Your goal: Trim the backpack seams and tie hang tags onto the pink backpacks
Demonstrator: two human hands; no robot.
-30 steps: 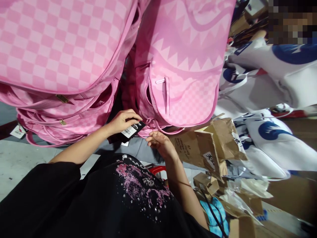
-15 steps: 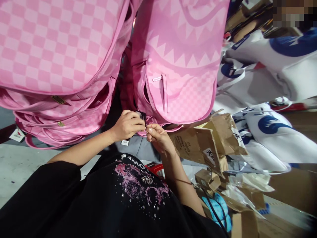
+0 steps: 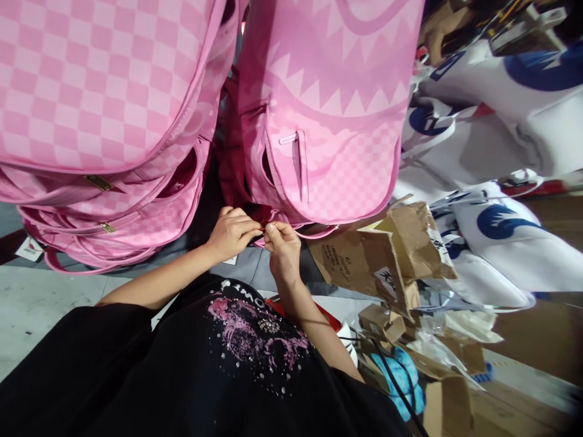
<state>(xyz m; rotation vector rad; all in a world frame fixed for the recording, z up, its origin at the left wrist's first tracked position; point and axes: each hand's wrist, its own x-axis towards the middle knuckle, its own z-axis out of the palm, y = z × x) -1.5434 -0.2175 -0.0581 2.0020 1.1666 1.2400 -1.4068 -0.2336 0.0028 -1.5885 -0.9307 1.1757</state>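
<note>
Below the front pink backpack [image 3: 328, 133], with its shark-tooth print, my two hands meet fingertip to fingertip. My left hand [image 3: 233, 233] is closed around a dark hang tag [image 3: 257, 212], mostly hidden behind its fingers. Thumb and forefinger of my right hand [image 3: 283, 243] pinch a thin red cord [image 3: 268, 223] beside the tag. Pink straps of the backpack run right behind the fingertips. A white label [image 3: 231, 260] peeks out under my left hand.
Pink checkered backpacks [image 3: 104, 85] are stacked at left. On the right lie white bags with blue prints [image 3: 505, 243], an opened cardboard box [image 3: 355, 258], plastic wrap and a light-blue bundle [image 3: 401, 379]. Grey fabric [image 3: 259, 270] lies under the hands.
The hang tag has turned and shows less of its printed face. My right hand has shifted slightly left and is more upright, and the red cord now shows between the fingertips.
</note>
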